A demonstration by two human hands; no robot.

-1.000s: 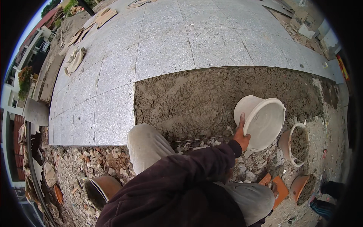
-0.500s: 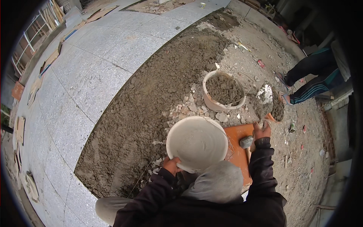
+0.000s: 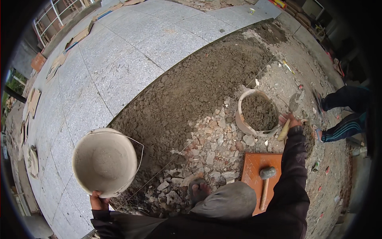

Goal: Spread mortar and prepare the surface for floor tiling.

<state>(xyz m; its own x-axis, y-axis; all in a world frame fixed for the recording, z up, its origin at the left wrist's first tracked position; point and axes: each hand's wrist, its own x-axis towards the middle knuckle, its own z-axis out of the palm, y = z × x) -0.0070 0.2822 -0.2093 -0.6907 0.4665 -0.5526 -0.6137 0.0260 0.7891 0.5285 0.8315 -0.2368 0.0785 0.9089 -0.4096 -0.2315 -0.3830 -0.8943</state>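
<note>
My left hand [image 3: 99, 200] grips the near rim of a pale, mortar-smeared bucket [image 3: 104, 159]. The bucket is tilted so its inside faces me, with only residue in it, and its wire handle hangs to the right. In my closed right hand [image 3: 292, 120] is a trowel [image 3: 284, 131]; its pale wooden handle sticks out below the fingers, and a grey blade shows beyond them. This hand is beside the right rim of a second bucket [image 3: 241, 119], which holds wet mortar [image 3: 259, 112]. A mallet [image 3: 267, 173] with a grey head lies on an orange tile [image 3: 251, 169] beside my knee.
Rough mortar [image 3: 191, 79] forms a wide bed against grey speckled floor tiles [image 3: 119, 71]. Broken rubble [image 3: 211, 139] lies before my foot, and a string [image 3: 169, 163] crosses it. Another person's legs [image 3: 344, 115] stand at the right. Cardboard strips [image 3: 79, 36] line the far left.
My left hand has swung the residue-coated bucket left from in front of me to over the bed's edge. My right hand has come up beside the mortar bucket. The view has shifted left.
</note>
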